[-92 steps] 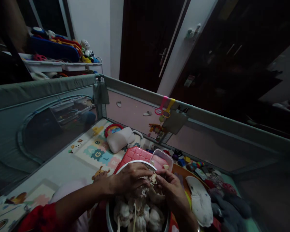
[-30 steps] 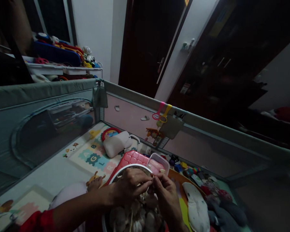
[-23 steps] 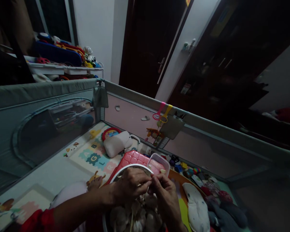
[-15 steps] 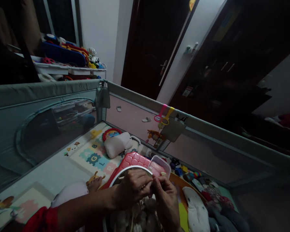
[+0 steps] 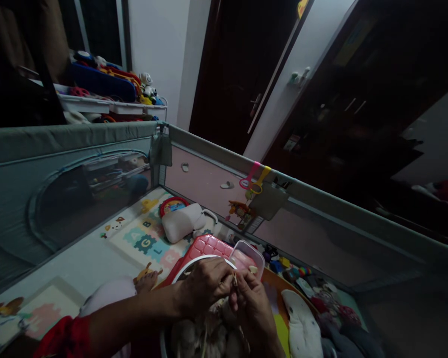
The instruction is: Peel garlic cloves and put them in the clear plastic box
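Observation:
My left hand (image 5: 207, 283), reaching in from a red sleeve, has its fingers closed in a pinch. My right hand (image 5: 256, 311) meets it fingertip to fingertip, also pinching. Between them shows a small pale garlic clove (image 5: 235, 280), mostly hidden by the fingers. Beneath both hands stands a white-rimmed bowl (image 5: 182, 271) filled with garlic bulbs (image 5: 212, 335), some with dry stalks. Just beyond my fingers, a clear plastic container (image 5: 259, 256) holds a pale peeled clove (image 5: 253, 269).
Container and bowl rest by a red padded-looking toy surface (image 5: 207, 244). A white cylindrical cushion (image 5: 182, 223) lies on the letter-printed mat (image 5: 130, 256). A spotted white cloth item (image 5: 302, 325) is at right. Playpen walls (image 5: 209, 144) enclose the area; toys line the far side.
My fingertips have shifted slightly around the clove, and the right hand's fingers are curled differently. The whole view has moved a little; bowl and container stay in place.

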{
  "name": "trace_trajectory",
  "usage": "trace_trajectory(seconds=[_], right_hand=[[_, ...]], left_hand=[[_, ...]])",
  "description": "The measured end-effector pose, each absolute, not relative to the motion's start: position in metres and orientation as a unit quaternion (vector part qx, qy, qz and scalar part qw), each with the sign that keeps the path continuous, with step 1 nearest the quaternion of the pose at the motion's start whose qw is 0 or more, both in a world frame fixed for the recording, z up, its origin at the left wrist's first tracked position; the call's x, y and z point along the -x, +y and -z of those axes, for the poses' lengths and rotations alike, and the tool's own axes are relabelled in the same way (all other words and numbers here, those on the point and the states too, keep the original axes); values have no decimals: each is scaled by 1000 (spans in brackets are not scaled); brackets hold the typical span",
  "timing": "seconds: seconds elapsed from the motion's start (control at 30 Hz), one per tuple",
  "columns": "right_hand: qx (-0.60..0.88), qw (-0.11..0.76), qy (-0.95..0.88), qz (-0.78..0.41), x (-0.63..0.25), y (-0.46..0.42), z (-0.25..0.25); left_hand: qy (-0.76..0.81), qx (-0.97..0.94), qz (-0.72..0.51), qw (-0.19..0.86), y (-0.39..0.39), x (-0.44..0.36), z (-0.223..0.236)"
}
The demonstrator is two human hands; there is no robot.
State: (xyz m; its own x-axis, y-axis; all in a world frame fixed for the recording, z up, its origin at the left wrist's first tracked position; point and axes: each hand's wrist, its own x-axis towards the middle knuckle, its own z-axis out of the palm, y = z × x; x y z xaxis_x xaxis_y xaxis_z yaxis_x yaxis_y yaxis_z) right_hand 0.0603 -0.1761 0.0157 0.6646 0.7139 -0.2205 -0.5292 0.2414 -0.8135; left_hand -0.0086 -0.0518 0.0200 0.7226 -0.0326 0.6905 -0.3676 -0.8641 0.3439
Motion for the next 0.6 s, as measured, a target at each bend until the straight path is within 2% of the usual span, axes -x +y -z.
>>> trace_trajectory(seconds=[0.23,0.43,0.6], right_hand=[[450,774,-78,-439,-80,-195,-22],[457,775,-65,-432,-88,-199,-22],[476,758,-73,-441,-87,-195,-18]], left_hand=[[-28,-915,-348,204,-35,0,1],[-83,-965,-141,203,-27,-1,12],[-160,-933,-193,258,-31,3,-2]])
